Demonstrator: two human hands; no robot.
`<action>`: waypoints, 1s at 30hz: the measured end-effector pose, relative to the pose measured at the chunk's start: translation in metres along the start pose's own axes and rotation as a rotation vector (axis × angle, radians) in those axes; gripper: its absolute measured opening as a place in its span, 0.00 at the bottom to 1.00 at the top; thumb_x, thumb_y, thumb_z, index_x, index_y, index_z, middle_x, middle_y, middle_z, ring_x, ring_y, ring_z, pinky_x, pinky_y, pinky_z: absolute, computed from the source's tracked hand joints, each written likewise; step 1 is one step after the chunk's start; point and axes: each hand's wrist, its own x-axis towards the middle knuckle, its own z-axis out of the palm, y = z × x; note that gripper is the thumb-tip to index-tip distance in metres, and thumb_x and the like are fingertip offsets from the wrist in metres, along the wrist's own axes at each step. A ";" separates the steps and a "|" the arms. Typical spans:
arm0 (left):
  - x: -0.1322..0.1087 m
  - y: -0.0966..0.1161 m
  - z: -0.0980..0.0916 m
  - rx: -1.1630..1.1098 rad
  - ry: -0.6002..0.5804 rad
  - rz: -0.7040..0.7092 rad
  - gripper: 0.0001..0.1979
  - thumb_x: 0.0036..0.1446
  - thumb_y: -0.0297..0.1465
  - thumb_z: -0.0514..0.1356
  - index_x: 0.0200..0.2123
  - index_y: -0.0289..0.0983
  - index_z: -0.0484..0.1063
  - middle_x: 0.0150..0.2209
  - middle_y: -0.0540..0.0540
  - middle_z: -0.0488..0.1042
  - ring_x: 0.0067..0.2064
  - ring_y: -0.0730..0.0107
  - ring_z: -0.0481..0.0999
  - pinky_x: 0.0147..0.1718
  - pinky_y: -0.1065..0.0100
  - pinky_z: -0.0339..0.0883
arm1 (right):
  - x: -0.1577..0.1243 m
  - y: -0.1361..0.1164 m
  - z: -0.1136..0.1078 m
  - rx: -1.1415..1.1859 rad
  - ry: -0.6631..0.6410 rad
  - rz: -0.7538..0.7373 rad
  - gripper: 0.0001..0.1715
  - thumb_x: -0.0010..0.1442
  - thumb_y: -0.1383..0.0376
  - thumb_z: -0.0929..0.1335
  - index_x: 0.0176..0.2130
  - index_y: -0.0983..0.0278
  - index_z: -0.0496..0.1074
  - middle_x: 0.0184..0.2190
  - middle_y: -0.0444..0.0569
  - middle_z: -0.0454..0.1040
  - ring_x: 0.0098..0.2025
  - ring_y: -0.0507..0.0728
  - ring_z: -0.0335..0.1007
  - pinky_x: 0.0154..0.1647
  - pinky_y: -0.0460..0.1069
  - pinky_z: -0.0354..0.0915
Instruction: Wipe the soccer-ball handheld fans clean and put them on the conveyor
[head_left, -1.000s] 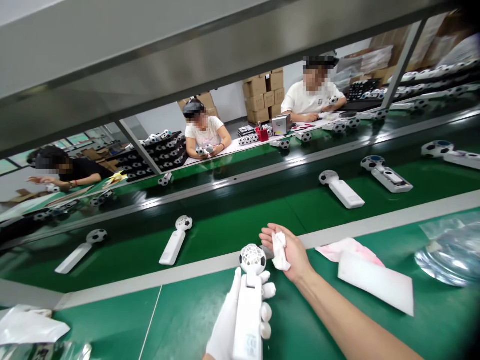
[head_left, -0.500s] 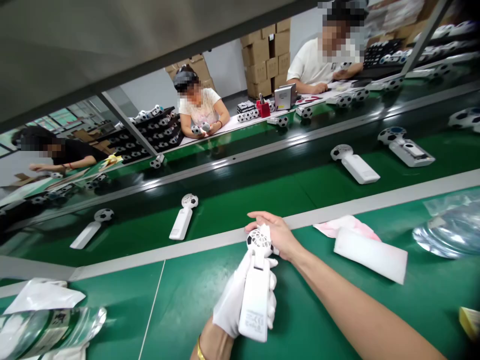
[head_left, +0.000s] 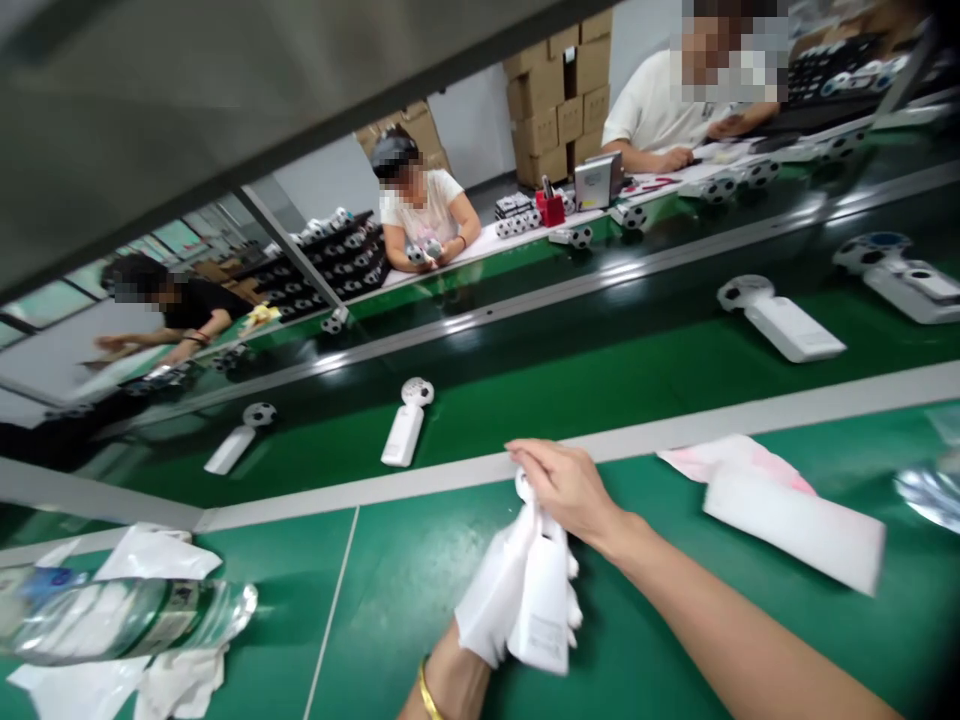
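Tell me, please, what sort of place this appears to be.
Probably a factory assembly line: white devices with football-patterned heads lie along a green belt, people work opposite, and cardboard boxes stand stacked behind.

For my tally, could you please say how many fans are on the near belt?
4 visible: a fan far left, one left of centre, one right, one far right.

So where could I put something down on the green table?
Between the bottle and the gloved left hand, the green table is bare. A narrower strip lies between the right forearm and the white block. It's crowded around the bottle: white bag, cloth.
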 end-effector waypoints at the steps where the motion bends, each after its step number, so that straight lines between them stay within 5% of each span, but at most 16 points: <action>1: -0.003 0.001 -0.003 0.040 0.012 0.033 0.13 0.58 0.38 0.54 0.38 0.35 0.69 0.31 0.48 0.72 0.29 0.74 0.71 0.24 0.70 0.68 | 0.001 0.006 0.001 0.054 0.031 0.044 0.15 0.57 0.58 0.63 0.39 0.62 0.73 0.33 0.50 0.77 0.38 0.59 0.72 0.43 0.55 0.65; 5: 0.005 0.014 -0.010 0.202 0.065 0.161 0.14 0.58 0.39 0.53 0.37 0.34 0.69 0.29 0.49 0.71 0.26 0.77 0.70 0.23 0.72 0.66 | 0.012 0.029 -0.008 0.468 0.348 0.306 0.21 0.54 0.53 0.65 0.43 0.65 0.68 0.31 0.51 0.76 0.29 0.56 0.72 0.28 0.49 0.68; 8: 0.035 0.037 -0.008 0.296 0.109 0.245 0.15 0.59 0.39 0.53 0.40 0.33 0.67 0.32 0.48 0.71 0.28 0.76 0.70 0.25 0.71 0.67 | 0.017 0.035 -0.019 0.578 0.505 0.375 0.24 0.50 0.53 0.68 0.43 0.64 0.68 0.30 0.49 0.76 0.22 0.53 0.69 0.21 0.46 0.66; 14: 0.112 0.106 -0.010 0.497 0.257 0.390 0.24 0.59 0.47 0.46 0.47 0.33 0.63 0.30 0.46 0.71 0.27 0.72 0.71 0.24 0.69 0.66 | 0.013 0.035 -0.015 0.481 0.325 0.418 0.24 0.52 0.50 0.66 0.42 0.64 0.67 0.24 0.44 0.72 0.15 0.49 0.62 0.11 0.43 0.53; 16: 0.125 0.122 -0.019 0.598 0.384 0.448 0.27 0.57 0.47 0.49 0.52 0.33 0.60 0.37 0.40 0.72 0.37 0.63 0.73 0.34 0.63 0.67 | 0.013 0.036 -0.013 0.454 0.286 0.420 0.24 0.52 0.49 0.65 0.41 0.64 0.67 0.23 0.43 0.71 0.15 0.49 0.62 0.12 0.43 0.53; 19: 0.130 0.133 -0.044 0.763 0.608 0.562 0.31 0.52 0.37 0.57 0.57 0.35 0.54 0.59 0.38 0.55 0.61 0.56 0.52 0.57 0.62 0.48 | 0.014 0.037 -0.011 0.443 0.260 0.407 0.24 0.52 0.48 0.64 0.39 0.64 0.68 0.22 0.43 0.70 0.15 0.49 0.61 0.13 0.44 0.54; 22: 0.129 0.133 -0.078 0.874 0.757 0.566 0.36 0.46 0.25 0.60 0.58 0.37 0.51 0.63 0.40 0.43 0.64 0.56 0.36 0.60 0.59 0.31 | 0.016 0.035 -0.009 0.410 0.200 0.374 0.24 0.52 0.48 0.64 0.37 0.65 0.70 0.21 0.43 0.69 0.15 0.50 0.62 0.14 0.45 0.57; 26: 0.130 0.132 -0.115 0.868 0.770 0.349 0.23 0.43 0.24 0.61 0.46 0.32 0.63 0.50 0.32 0.64 0.55 0.44 0.59 0.51 0.48 0.49 | 0.016 0.032 -0.005 0.393 0.200 0.339 0.24 0.52 0.47 0.64 0.33 0.64 0.71 0.20 0.43 0.69 0.15 0.51 0.61 0.15 0.46 0.58; 30: 0.118 0.129 -0.109 0.706 0.585 0.294 0.08 0.53 0.30 0.56 0.37 0.33 0.65 0.31 0.44 0.69 0.34 0.65 0.71 0.35 0.61 0.64 | 0.016 0.029 -0.005 0.418 0.207 0.339 0.23 0.51 0.47 0.64 0.32 0.64 0.71 0.20 0.43 0.69 0.16 0.51 0.61 0.15 0.46 0.58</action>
